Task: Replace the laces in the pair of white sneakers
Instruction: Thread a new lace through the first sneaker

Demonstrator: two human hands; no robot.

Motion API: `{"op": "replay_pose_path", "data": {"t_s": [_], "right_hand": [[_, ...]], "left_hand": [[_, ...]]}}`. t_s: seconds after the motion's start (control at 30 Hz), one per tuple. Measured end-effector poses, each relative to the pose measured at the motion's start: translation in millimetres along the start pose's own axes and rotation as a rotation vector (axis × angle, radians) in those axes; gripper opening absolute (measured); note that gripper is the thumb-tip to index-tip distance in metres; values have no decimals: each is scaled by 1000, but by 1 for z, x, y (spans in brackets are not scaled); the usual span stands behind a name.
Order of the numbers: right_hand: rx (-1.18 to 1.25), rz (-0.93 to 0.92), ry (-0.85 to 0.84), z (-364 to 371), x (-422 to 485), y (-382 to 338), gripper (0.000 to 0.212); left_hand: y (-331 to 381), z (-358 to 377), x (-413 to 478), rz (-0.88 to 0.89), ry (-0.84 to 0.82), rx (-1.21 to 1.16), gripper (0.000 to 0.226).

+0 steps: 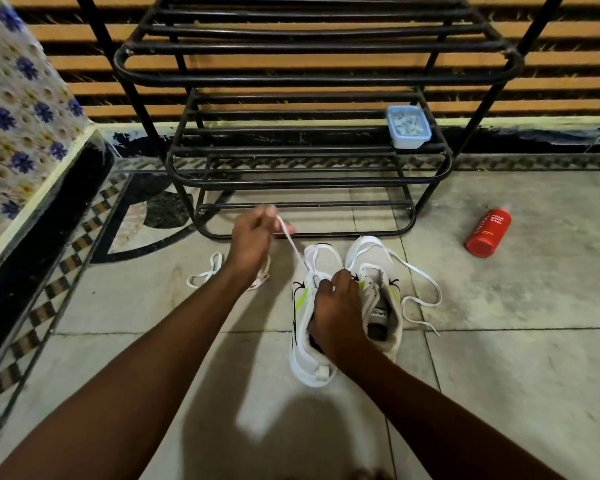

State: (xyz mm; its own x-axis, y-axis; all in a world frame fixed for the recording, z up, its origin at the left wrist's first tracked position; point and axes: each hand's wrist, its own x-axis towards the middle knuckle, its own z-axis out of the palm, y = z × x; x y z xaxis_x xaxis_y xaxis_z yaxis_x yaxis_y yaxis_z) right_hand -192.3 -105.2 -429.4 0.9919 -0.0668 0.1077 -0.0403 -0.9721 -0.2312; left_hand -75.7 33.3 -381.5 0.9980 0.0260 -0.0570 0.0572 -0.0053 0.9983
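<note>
Two white sneakers stand side by side on the floor tiles, toes pointing away from me. My right hand (336,313) grips the tongue area of the left sneaker (305,341). My left hand (252,240) is raised to the upper left and pinches a white lace (293,247) that runs taut down to that sneaker's eyelets. The right sneaker (381,299) has a loose white lace (420,289) trailing over the floor to its right. Another white lace (208,273) lies coiled on the floor to the left, partly hidden under my left wrist.
A black metal shoe rack (309,188) stands just beyond the sneakers, with a small blue plastic box (408,126) on one shelf. A red bottle (487,233) lies on the floor at the right. A low patterned ledge (32,202) borders the left side.
</note>
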Motion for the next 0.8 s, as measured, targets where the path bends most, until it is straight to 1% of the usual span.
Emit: {"op": "replay_pose_path", "data": {"t_s": [0.03,0.07,0.1,0.13,0.17,0.2,0.23,0.27,0.3,0.33,0.37,0.4,0.5,0.53,0.57,0.63,0.67,0.7,0.73,0.77,0.8], "right_hand": [[13,-11,11,1,0,0,20],[25,-19,19,3,0,1,20],[37,-22,20,4,0,1,20],[45,-25,15,5,1,0,21],[41,-33,8,5,1,0,23],[28,-44,3,4,1,-1,26],[13,-55,7,3,1,-2,30],[2,-66,15,2,2,-2,33],[-4,-74,21,1,3,-3,34],[-4,-79,25,1,3,-2,35],[-1,-77,24,1,3,-2,34],[6,-69,16,2,3,-1,34],[15,-41,-2,6,3,0,32],[17,-36,0,6,3,0,32],[17,-38,-1,5,4,-1,32],[7,-59,9,4,5,-2,33],[-1,-68,8,5,5,-2,34],[-5,-70,-5,6,5,-2,33],[-7,-64,-21,7,5,-2,32],[-12,-53,-36,8,6,-1,30],[-22,-38,-55,8,6,-1,29]], "left_hand": [[1,3,-1,-141,44,-249,33],[-1,2,-4,-185,48,-289,32],[-4,-1,-7,-107,7,-140,30],[-10,-7,-8,62,-73,164,23],[-15,-12,-12,232,-217,503,11],[-22,-15,-12,329,-381,773,12],[-24,-17,-12,348,-512,983,33],[-26,-16,-13,340,-604,1136,45],[-26,-11,-11,368,-596,1253,42],[-22,-7,-9,446,-537,1317,27],[-18,-4,-8,510,-469,1307,13],[-13,-3,-7,529,-391,1217,9],[6,-8,0,401,-96,755,21],[15,-10,2,350,-25,601,25],[20,-11,4,299,8,439,29],[27,-7,1,164,-7,140,35],[28,-4,-4,97,-32,74,37],[23,-4,-7,90,-49,70,37],[18,-4,-10,154,-79,188,34],[11,-6,-10,277,-141,396,27],[6,-9,-7,397,-217,673,15]]}}
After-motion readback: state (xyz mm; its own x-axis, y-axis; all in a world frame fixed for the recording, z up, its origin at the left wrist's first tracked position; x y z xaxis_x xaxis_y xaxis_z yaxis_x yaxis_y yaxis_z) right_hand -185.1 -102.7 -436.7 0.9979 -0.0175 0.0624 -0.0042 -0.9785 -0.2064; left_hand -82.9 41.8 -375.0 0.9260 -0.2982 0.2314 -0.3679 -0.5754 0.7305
